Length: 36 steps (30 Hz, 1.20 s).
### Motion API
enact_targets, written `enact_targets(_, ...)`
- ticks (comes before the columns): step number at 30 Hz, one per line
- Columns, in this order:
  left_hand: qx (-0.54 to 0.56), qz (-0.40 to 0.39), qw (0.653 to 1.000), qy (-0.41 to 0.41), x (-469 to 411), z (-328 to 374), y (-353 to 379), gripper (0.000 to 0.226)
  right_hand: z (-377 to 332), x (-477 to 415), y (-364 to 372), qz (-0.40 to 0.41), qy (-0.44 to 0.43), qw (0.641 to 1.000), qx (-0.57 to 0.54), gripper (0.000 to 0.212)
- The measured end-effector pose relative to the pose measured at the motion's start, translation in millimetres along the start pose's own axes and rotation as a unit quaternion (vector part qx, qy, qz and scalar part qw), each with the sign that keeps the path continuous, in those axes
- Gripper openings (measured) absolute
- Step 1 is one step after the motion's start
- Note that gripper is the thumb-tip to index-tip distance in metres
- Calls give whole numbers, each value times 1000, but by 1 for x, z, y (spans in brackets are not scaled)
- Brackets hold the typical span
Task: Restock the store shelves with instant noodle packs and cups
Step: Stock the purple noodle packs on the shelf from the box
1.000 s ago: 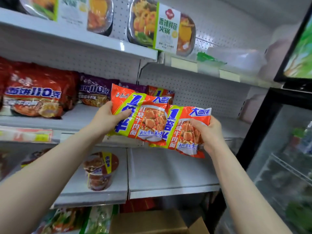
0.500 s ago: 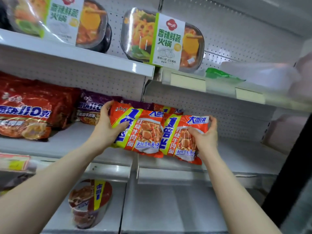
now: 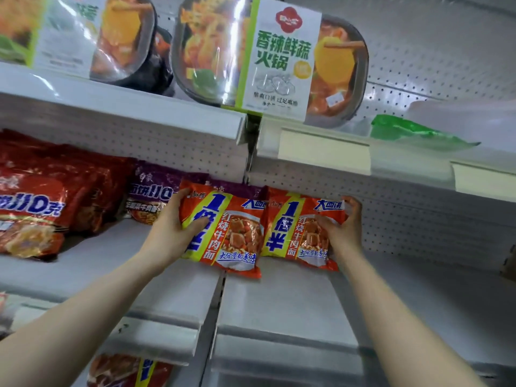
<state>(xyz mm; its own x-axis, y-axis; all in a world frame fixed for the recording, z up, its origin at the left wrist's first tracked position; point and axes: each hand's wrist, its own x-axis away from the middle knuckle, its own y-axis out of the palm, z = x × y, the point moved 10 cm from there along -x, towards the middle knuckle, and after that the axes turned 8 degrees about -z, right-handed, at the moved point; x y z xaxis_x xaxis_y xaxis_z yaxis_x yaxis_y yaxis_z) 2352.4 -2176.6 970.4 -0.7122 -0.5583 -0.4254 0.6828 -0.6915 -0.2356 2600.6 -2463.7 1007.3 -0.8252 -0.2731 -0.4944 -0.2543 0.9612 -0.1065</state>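
Note:
Two orange instant noodle packs stand side by side on the middle shelf [image 3: 279, 297], leaning back toward the pegboard. My left hand [image 3: 173, 233] grips the left orange pack [image 3: 229, 233] by its left edge, thumb on its front. My right hand [image 3: 339, 227] grips the right orange pack [image 3: 296, 227] at its right edge, fingers curled over the top corner. Both packs' lower edges touch the shelf near the seam between two shelf boards.
Purple noodle packs [image 3: 150, 196] and red multi-packs [image 3: 47, 205] fill the middle shelf to the left. Hot-pot trays [image 3: 268, 60] stand on the shelf above, with a green bag [image 3: 413, 132] to their right. A noodle cup [image 3: 131, 370] sits on the lower shelf.
Both hands have carried the two orange packs up and back onto the middle shelf and stood them side by side. The view has moved closer to the shelf.

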Motion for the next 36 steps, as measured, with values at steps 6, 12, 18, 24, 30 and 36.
enact_targets(6, -1, 10, 1000, -2, -11, -7, -1, 70, 45, -35, 8, -14, 43, 999, -8, 68)
enact_targets(12, -3, -12, 1000, 2, -13, 0, 17, 68, 60, -41, 14, -52, 67, 993, 83, 66)
enact_targets(18, -11, -52, 999, 10, -14, 17, 55, 70, 13, -22, 13, -51, -40, 968, 244, 47)
enact_targets(24, 16, -83, 996, 8, -24, 26, 106, 70, 4, 30, 37, -224, 154, 962, 0, 33)
enact_targets(30, -20, -108, 994, 24, -38, 29, 157, 73, 20, 31, 13, -179, 115, 974, 77, 64)
enact_targets(36, -200, -235, 951, 9, -51, 23, 201, 114, 42, 0, -3, -114, 111, 973, 165, 69)
